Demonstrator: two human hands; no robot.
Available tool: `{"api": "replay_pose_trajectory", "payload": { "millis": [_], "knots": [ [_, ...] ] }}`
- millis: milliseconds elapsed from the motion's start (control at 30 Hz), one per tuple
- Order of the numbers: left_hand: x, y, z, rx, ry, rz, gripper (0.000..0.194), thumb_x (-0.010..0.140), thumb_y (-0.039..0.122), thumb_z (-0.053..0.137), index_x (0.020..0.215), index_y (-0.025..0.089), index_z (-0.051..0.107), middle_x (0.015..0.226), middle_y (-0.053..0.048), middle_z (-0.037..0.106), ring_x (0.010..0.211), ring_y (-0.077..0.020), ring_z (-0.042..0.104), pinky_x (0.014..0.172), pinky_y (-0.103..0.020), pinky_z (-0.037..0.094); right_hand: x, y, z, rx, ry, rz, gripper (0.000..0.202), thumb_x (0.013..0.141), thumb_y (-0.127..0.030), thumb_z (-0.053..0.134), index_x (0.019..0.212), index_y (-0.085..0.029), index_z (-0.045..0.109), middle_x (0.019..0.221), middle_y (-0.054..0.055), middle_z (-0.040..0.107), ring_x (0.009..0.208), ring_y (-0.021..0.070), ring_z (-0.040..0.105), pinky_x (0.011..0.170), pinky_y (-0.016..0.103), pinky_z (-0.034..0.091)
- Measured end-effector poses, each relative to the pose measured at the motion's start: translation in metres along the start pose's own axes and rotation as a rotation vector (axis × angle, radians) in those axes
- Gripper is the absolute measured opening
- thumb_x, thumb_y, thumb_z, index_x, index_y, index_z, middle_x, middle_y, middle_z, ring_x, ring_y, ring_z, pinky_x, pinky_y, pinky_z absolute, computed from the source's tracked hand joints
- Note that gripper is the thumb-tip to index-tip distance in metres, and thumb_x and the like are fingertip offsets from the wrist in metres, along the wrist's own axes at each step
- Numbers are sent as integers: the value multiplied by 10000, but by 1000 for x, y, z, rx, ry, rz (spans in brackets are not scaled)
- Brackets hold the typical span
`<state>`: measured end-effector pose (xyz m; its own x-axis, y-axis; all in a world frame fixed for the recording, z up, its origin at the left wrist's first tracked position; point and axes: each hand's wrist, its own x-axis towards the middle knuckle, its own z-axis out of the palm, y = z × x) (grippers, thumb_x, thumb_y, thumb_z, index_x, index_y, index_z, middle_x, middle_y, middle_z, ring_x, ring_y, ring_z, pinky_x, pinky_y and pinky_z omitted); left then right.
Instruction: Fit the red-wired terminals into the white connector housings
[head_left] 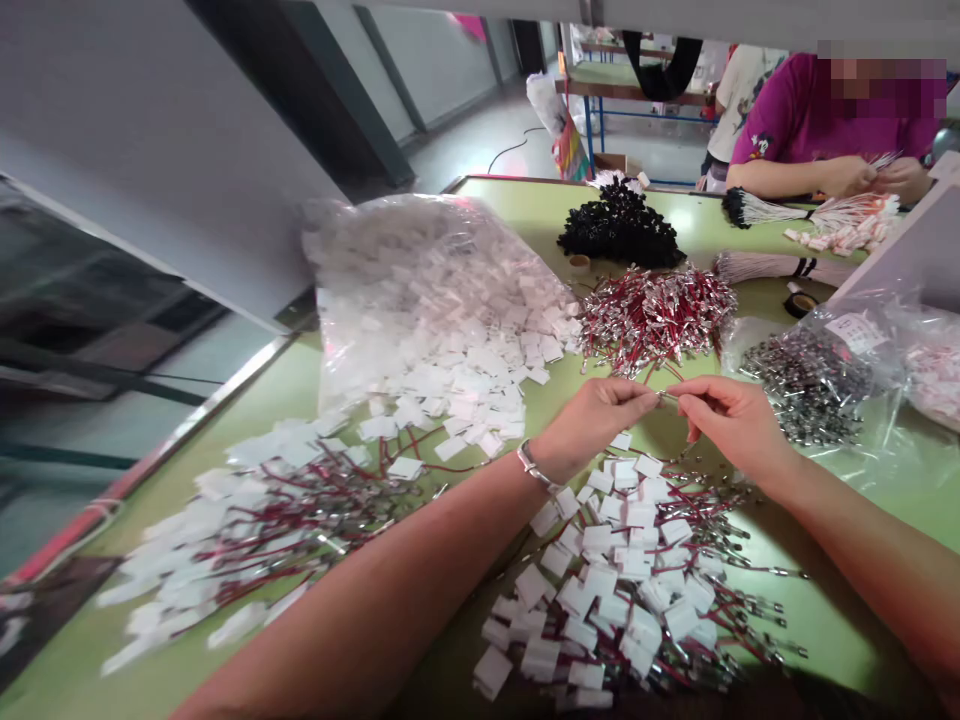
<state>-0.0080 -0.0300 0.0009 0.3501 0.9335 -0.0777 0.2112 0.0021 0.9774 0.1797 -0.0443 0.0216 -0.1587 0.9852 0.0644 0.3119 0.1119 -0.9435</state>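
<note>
My left hand (604, 418), with a band on its wrist, and my right hand (727, 418) meet over the table. Both are closed in a pinch, fingertips nearly touching, on a small metal wire terminal (663, 394); the fingers hide most of it. Just beyond them lies a heap of red wires (660, 312) with shiny metal ends. Below my hands is a pile of white plastic connector housings (600, 580) on short red wires. A second such pile (300, 500) lies left of my left forearm.
A clear bag (420, 260) spills loose white housings at the back left. Black parts (621, 225) are heaped behind the red wires. On the right are a bag of small metal parts (806, 385) and a tape roll (801, 302). A person in purple (795, 120) works across the table.
</note>
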Motion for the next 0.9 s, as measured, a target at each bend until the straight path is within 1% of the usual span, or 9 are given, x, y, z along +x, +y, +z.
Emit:
{"api": "replay_pose_trajectory", "payload": {
  "millis": [133,333,433,500,533,600,667,800,900],
  "knots": [
    [1,-4,0,92,36,70,252,841,371,568,794,168,709,637,1,616,537,-85,446,516,-237,359,2,1,0,41,-70,76,132,745,-246,579,792,-214,698,618,-39,591,448,78,529,464,244,442],
    [-2,-5,2,585,89,430,251,883,298,504,808,196,721,700,-25,659,664,-124,552,630,-269,414,-1,3,4,150,-118,215,109,765,-239,564,749,-208,668,561,-40,556,422,79,489,445,247,431],
    [-1,-3,3,750,72,408,276,905,319,473,840,198,712,747,-40,670,711,-144,564,652,-285,408,3,4,-1,91,-181,245,113,788,-250,560,747,-201,652,573,-26,579,450,89,516,477,253,453],
    [1,-4,2,779,28,322,273,907,326,470,844,200,704,779,-43,676,725,-150,568,654,-286,405,12,6,-14,-50,-257,249,123,802,-271,563,802,-197,661,613,-6,623,465,102,533,477,260,450],
    [3,-4,1,778,-14,290,272,907,327,469,847,199,701,798,-45,678,734,-153,569,661,-287,406,18,7,-22,-152,-244,231,146,815,-282,553,847,-197,667,636,4,642,467,108,535,474,263,440],
    [4,-3,0,781,-131,286,273,904,333,470,857,190,698,833,-56,679,772,-162,571,701,-293,413,31,13,-37,-386,-91,153,181,841,-278,519,897,-196,670,671,18,663,494,120,539,493,270,422],
    [3,3,-2,807,-255,323,313,910,363,457,858,172,699,838,-75,670,810,-178,567,750,-309,415,41,20,-44,-611,45,48,176,850,-250,503,839,-191,668,696,30,668,576,142,561,564,287,424],
    [-5,19,-1,862,-436,274,463,950,381,343,727,140,670,741,-85,629,699,-161,535,711,-308,415,43,33,-26,-961,-35,-72,186,871,-297,522,803,-188,657,851,77,674,702,184,578,605,308,399],
    [-9,21,0,872,-474,200,478,944,368,360,625,143,638,658,-65,609,590,-134,492,648,-296,413,37,34,-10,-1154,-57,-108,171,889,-246,495,865,-168,645,951,113,652,785,211,587,600,309,384]
  ]
}}
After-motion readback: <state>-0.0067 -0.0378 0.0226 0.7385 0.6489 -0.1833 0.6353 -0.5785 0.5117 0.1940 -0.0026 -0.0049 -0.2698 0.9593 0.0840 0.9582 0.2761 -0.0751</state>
